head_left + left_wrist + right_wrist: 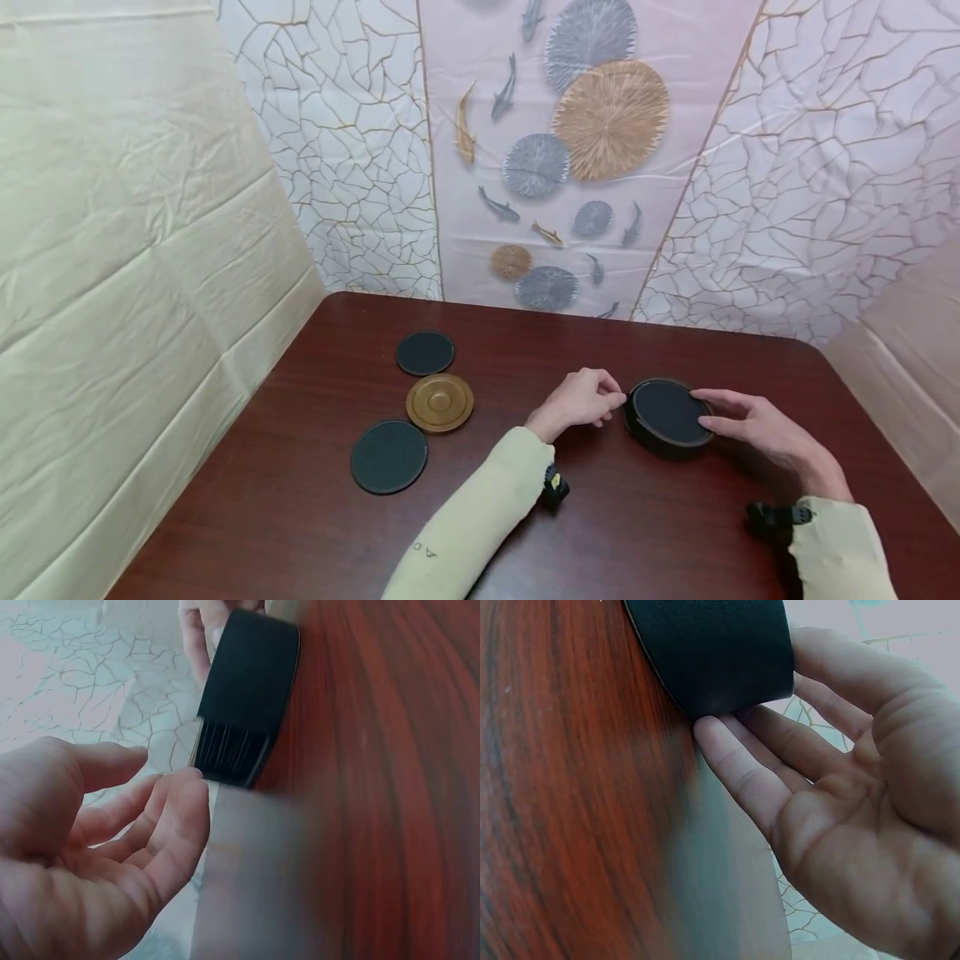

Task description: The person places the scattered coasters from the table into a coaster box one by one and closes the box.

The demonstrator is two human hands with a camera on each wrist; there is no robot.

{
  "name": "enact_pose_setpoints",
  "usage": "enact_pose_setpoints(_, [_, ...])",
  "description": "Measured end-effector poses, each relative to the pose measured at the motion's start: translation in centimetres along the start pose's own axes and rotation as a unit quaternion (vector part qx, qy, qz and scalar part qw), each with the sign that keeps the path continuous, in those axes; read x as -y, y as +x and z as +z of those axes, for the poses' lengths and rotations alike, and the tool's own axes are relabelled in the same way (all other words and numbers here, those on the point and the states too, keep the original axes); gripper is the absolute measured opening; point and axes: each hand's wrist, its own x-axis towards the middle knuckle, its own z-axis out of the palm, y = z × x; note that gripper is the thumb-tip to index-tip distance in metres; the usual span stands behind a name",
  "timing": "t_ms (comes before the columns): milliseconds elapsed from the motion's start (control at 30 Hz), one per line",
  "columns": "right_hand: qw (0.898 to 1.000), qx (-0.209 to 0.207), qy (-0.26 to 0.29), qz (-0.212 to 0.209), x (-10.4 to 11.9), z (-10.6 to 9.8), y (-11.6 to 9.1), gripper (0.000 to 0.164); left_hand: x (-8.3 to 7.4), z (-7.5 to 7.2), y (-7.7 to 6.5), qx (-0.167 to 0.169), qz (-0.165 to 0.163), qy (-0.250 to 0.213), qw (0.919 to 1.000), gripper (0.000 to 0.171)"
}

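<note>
A round black coaster holder sits on the table at the right, topped with a dark disc. In the left wrist view, the holder has an opening in its side where several thin stacked coasters show their edges. My left hand reaches to that opening, its bent fingertips right at the edge and its thumb apart from them, with nothing held. On the opposite side my right hand holds the holder's curved wall, thumb and fingers spread along it. Its fingers touch the lower wall of the holder in the right wrist view.
To the left on the dark wood table lie a small dark coaster, a brown round disc with ring grooves and a larger dark green coaster. Patterned cloth hangs behind the table's far edge.
</note>
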Motion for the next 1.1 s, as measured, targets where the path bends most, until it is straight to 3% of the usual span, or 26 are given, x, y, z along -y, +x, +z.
enact_pose_setpoints(400, [0.999, -0.008, -0.007, -0.031, 0.0, 0.2, -0.2, 0.06, 1.4, -4.8, -1.6, 0.005, 0.005, 0.041, 0.9991, 0.015])
enact_pose_setpoints(767, [1.0, -0.006, -0.003, -0.024, 0.2, 0.3, -0.3, 0.061, 2.2, -9.4, -3.4, -0.031, 0.014, 0.024, 0.9991, 0.019])
enact_pose_setpoints(1100, [1.0, 0.0, 0.008, -0.009, 0.4, 0.1, -0.2, 0.063, 3.7, -14.4, -5.4, -0.086, -0.005, 0.027, 0.9959, 0.023])
